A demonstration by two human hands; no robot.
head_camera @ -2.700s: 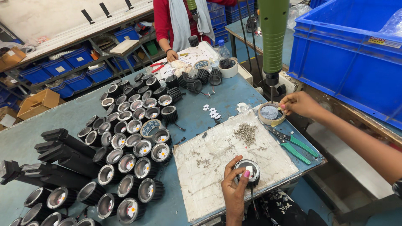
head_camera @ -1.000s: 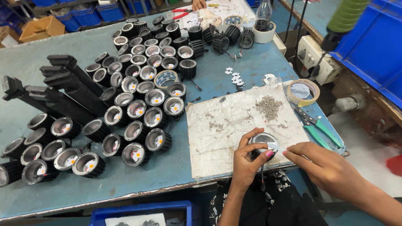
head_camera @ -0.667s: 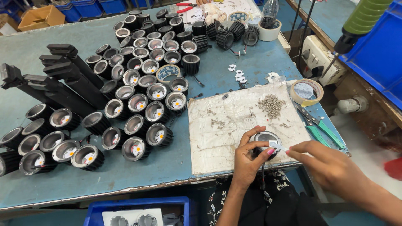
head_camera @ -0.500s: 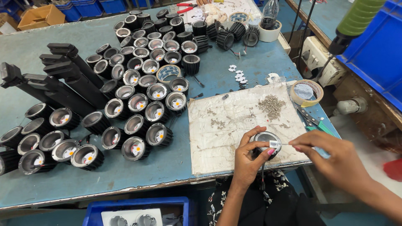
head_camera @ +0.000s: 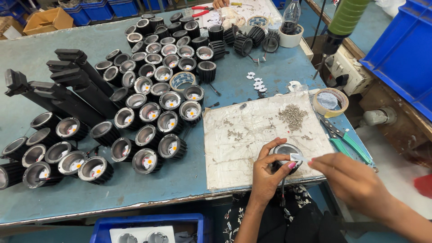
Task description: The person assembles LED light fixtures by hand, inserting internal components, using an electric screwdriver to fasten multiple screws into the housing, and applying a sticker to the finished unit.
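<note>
currently, head view: the left hand [head_camera: 265,173] grips a round black lamp housing [head_camera: 285,153] at the near edge of the white work mat [head_camera: 252,139], fingers wrapped round its side. the right hand [head_camera: 353,180] pinches a small white piece [head_camera: 299,157] over the housing's rim, fingertips closed on it.

risks noted:
- the housing sits close to the mat's near edge, at the lip of the surface [head_camera: 90,198]; a slip of the left hand could send it off.
- the white piece is tiny and held by fingertips only; it may drop into the housing or seat crooked.
- the loose screw pile [head_camera: 292,116], on the far side of the mat, could scatter if the right forearm sweeps it.
</note>
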